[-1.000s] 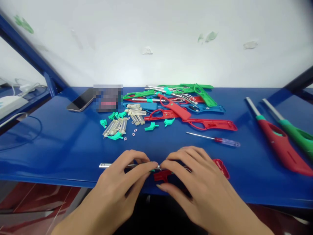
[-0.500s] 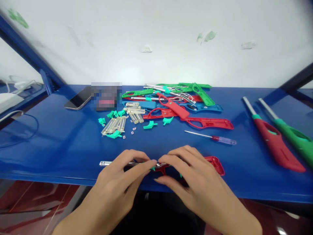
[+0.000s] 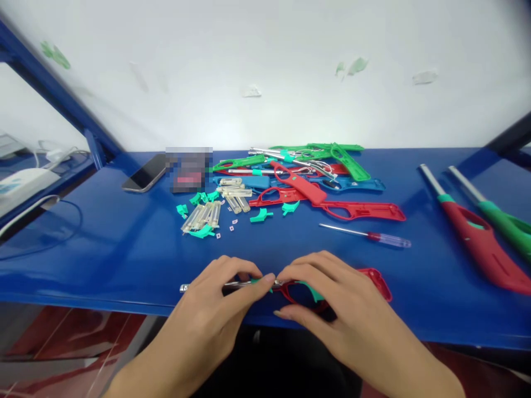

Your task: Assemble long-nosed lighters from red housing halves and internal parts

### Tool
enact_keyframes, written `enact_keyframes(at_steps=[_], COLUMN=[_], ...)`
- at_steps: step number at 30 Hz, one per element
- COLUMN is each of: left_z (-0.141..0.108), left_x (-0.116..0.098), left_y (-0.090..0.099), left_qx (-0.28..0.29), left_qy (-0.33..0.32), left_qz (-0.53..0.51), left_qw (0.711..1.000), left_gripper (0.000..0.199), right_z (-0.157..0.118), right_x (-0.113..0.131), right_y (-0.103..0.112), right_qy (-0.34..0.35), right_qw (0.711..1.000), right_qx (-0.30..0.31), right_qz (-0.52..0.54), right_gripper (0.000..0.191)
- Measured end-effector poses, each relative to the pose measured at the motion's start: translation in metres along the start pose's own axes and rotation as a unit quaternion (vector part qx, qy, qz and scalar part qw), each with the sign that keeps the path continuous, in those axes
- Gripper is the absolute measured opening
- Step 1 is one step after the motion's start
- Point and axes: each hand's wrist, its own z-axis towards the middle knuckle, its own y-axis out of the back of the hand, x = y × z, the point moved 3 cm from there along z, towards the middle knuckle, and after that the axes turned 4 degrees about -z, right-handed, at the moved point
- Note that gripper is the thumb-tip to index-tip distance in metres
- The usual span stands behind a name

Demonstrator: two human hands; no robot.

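Near the table's front edge lies a gas lighter in parts: a red casing half (image 3: 378,283), a metal tube (image 3: 185,288) pointing left, and a teal trigger (image 3: 313,291) by the casing's finger loop. My left hand (image 3: 211,312) is closed, its thumb and fingers pinching the tube at its teal collar. My right hand (image 3: 338,298) curls over the casing, index fingertip pressed at the tube's inner end. Its thumb sits lower, by the front side of the loop. Both hands cover much of the casing, and small parts under the fingertips cannot be made out.
Behind the hands lie a screwdriver (image 3: 381,239), clear fuel tanks (image 3: 203,215), loose teal triggers (image 3: 260,215) and a pile of casing halves (image 3: 360,210). Two whole lighters, red (image 3: 477,237) and green (image 3: 508,224), lie at right. A phone (image 3: 146,172) rests at back left.
The view has shifted slightly, so everything sits a little further right. More of the teal trigger shows beneath my right hand. Both hands keep nearly the same hold.
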Motion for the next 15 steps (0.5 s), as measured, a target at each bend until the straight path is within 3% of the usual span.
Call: enact_keyframes(at_steps=[4, 8, 15], left_z=[-0.0018, 0.0003, 0.0029], left_x=[0.0039, 0.0069, 0.0097], left_y=[-0.0020, -0.0017, 0.0022], left_qx=[0.008, 0.008, 0.030], left_qy=[-0.027, -0.044, 0.005], left_qz=[0.034, -0.009, -0.070], left_qw=[0.999, 0.999, 0.997], left_gripper=[0.055, 0.048, 0.042], right_z=[0.0017, 0.0022, 0.0014], right_x=[0.0009, -0.0002, -0.0019], right_y=[0.0025, 0.0041, 0.0020], right_qy=[0.003, -0.015, -0.005], right_qw=[1.000, 1.000, 0.999], right_qx=[0.000, 0.000, 0.014], right_qz=[0.016, 0.016, 0.044], right_gripper=[0.027, 0.025, 0.023])
